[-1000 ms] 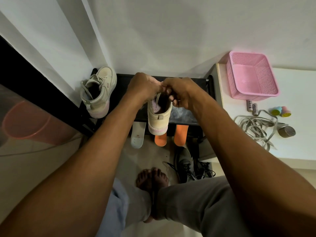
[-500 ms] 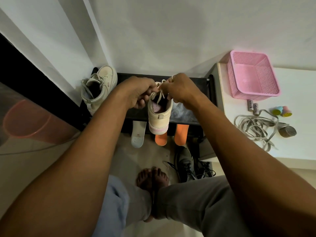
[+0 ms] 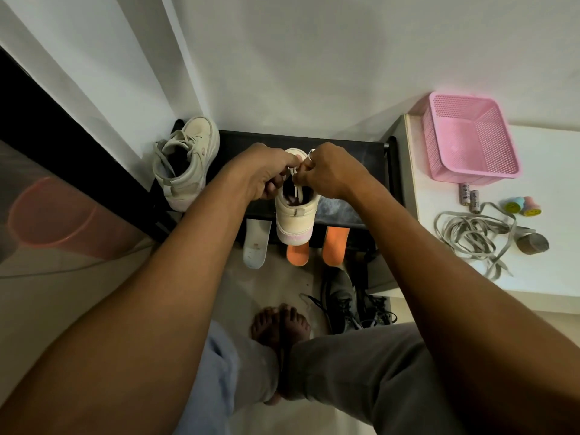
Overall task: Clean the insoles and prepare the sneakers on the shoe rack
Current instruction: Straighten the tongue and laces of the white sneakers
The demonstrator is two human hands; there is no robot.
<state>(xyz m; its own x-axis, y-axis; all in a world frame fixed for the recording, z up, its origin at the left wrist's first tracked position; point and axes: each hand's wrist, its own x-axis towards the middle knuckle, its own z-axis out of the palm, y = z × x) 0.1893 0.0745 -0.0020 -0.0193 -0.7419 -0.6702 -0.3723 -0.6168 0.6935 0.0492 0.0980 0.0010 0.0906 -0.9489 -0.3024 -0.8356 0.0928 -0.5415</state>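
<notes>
Sneaker (image 3: 295,215), cream with a pink sole edge: sitting at the middle of the black shoe rack (image 3: 345,146), toe pointing to the wall, heel jutting past the front edge toward the person; resting or slightly lifted, impossible to tell. Reaching in from both sides, forearms stretching forward and converging over the shoe's opening. Curling the left hand (image 3: 266,174) knuckles-up over the left side of the collar, fingertips and thumb pinching the white lace (image 3: 296,193). Bending the right hand (image 3: 332,172) at the wrist, fingers folded tight, pinching the same lace just above the tongue. Holding the two hands almost touching, one strand hanging down into the opening between them.

Leaning at the rack's left end: a second sneaker (image 3: 185,164), laces loose. Poking out below the top shelf: a white insole (image 3: 255,243) left of the heel and two orange insoles (image 3: 334,246), one partly under the heel. Lying on the white counter (image 3: 549,171) to the right: a pink basket (image 3: 470,142) and a tangle of grey laces (image 3: 470,237).
</notes>
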